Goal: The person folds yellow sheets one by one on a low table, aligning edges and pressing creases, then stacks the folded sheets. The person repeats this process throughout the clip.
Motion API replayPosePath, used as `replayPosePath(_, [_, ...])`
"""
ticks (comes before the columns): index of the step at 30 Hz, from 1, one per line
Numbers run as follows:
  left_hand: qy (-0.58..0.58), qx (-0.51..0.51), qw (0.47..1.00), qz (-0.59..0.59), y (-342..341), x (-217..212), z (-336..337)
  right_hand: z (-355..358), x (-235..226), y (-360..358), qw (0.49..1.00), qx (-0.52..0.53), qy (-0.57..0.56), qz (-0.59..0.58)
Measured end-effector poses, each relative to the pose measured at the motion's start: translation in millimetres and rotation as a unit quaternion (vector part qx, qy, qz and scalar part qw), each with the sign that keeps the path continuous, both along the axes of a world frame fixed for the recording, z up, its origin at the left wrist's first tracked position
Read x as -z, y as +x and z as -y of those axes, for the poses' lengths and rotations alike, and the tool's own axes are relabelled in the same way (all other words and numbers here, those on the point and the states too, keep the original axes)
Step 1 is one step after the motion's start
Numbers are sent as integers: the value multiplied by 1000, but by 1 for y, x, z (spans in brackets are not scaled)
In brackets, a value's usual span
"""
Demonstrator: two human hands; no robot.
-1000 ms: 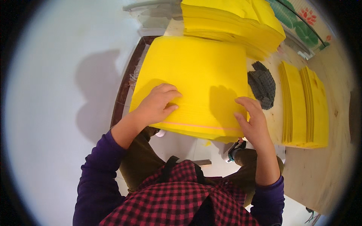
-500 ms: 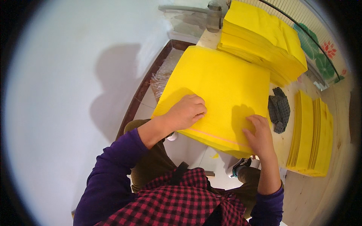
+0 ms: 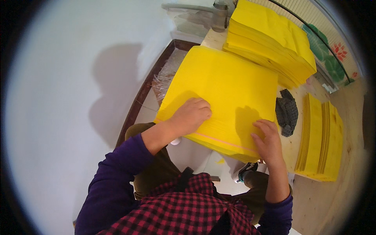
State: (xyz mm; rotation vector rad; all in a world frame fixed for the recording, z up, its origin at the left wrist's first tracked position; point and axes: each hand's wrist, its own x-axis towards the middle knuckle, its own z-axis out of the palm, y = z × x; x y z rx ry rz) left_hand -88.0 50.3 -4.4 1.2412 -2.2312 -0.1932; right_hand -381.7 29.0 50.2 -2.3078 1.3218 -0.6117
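Here, in the head view, a yellow stack [image 3: 227,90] of flat sheets lies on the wooden bench [image 3: 352,184], its near edge hanging over the bench's rim above the person's lap. The left hand [image 3: 192,115] rests on the stack's near left part, fingers curled loosely under the palm, pressing down and gripping nothing. The right hand [image 3: 268,141] lies at the stack's near right corner, fingers spread flat on the top sheet, thumb at the edge; whether it pinches a sheet I cannot tell. A pale pink stripe runs along the stack's near edge. Beyond the stack, touching its far right side, sits a taller pile [image 3: 270,39] of the same yellow sheets. Just right of the stack lies a dark glove [image 3: 286,111], and right of that, sheets in rows [image 3: 319,143]. Left of the stack is a white wall [image 3: 70,98].
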Motion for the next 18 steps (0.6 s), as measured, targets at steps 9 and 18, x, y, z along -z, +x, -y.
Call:
replayPosePath(9, [-22,12,1000,-1,-2,-2,-1,-3,1,0,1000,7,-1,-10])
replayPosePath(18, [-39,23,999,6,-2,-3,-3,-3,5,-1,1000,12,2,-9])
